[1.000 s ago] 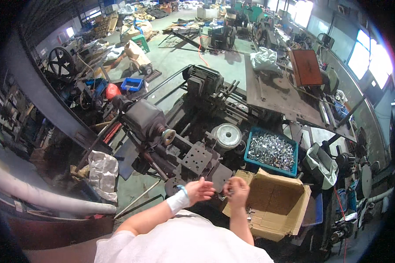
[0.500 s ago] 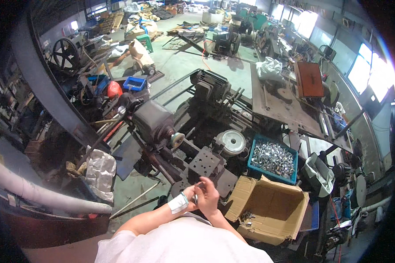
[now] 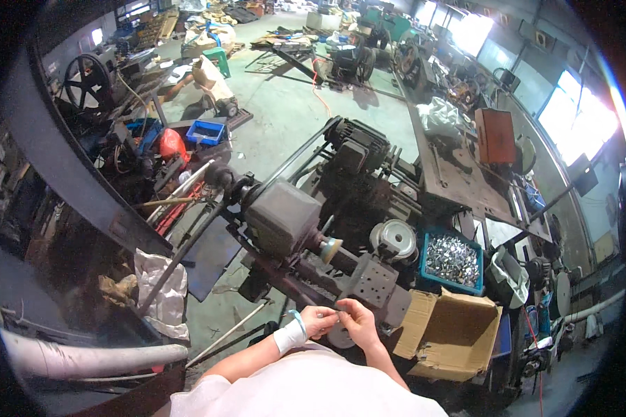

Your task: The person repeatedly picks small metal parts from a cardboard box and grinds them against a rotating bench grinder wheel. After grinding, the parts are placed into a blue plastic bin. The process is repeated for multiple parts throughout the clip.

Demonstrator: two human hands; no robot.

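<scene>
My left hand [image 3: 317, 322], with a white wrap around its wrist, is closed with fingers pinched in front of my body. Its fingertips meet those of my right hand [image 3: 358, 325], which is also pinched. A small item seems to sit between the fingertips, too small to make out. Just beyond the hands is a metal block with holes [image 3: 374, 283], part of a dark machine. The machine's grey housing [image 3: 284, 214] carries a small round wheel [image 3: 331, 250] on its shaft. An open cardboard box [image 3: 459, 340] stands right of my right hand.
A teal crate [image 3: 452, 263] full of small shiny metal parts stands behind the box, beside a round pale metal pulley [image 3: 394, 240]. Further right is a lined bin [image 3: 509, 278]. A pale thick pipe [image 3: 97, 356] and a thin rod [image 3: 226, 335] lie to the left.
My hands have gone from overlapping to side by side, fingertips meeting. The view has shifted, so the machine and box appear further right.
</scene>
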